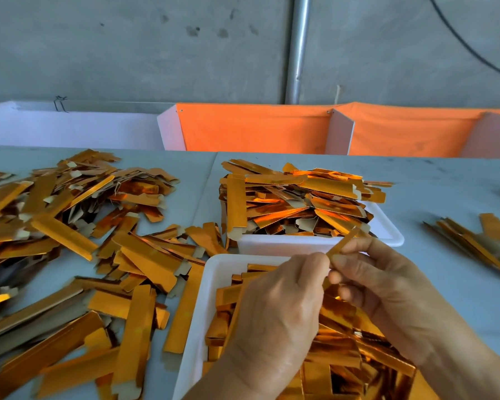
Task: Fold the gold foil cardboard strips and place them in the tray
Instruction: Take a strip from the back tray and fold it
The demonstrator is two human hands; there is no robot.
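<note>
My left hand (283,307) and my right hand (378,281) meet above the near white tray (211,287) and together pinch one narrow gold foil strip (344,242). Its upper end sticks out past my fingers toward the far tray; the rest is hidden behind them. The near tray holds several folded gold strips (347,350). A large heap of loose gold strips (78,255) covers the table to the left.
A second white tray (387,229) behind the near one is piled high with gold strips. A small bundle of strips (474,243) lies on the grey table at the right. Orange and white partition boards (257,128) stand along the table's far edge.
</note>
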